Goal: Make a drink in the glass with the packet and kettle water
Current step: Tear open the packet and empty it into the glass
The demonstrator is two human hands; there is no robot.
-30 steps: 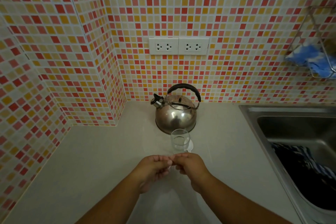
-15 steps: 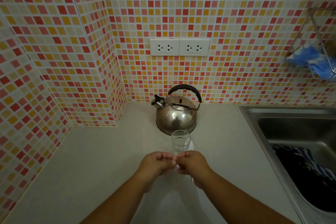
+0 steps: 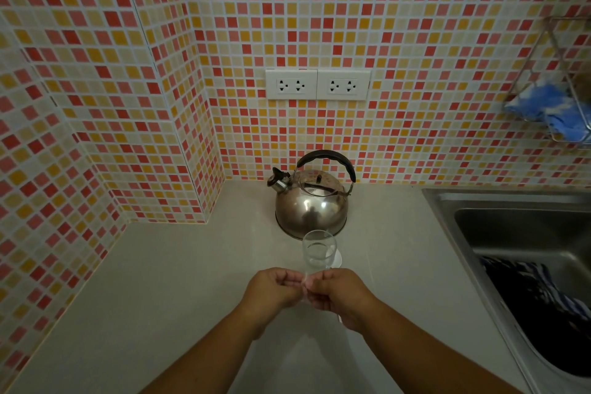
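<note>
A clear empty glass (image 3: 319,251) stands upright on the pale counter (image 3: 160,281), just in front of a steel kettle (image 3: 311,201) with a black handle. Directly below the glass, my left hand (image 3: 271,293) and my right hand (image 3: 339,296) meet fingertip to fingertip. Both pinch a small pale packet (image 3: 305,285), of which only a sliver shows between the fingers. A thin pale strip, perhaps the packet's lower end, pokes out under my right hand. The hands are close to the glass without touching it.
A steel sink (image 3: 511,221) lies at the right with a dark striped cloth (image 3: 543,294) in it. A wire rack with blue cloths (image 3: 550,109) hangs on the tiled wall. Two double sockets (image 3: 318,85) sit above the kettle. A white disc (image 3: 337,261) lies behind the glass.
The two hands stay pressed together on the packet with only small finger shifts. The kettle and the glass have not moved.
</note>
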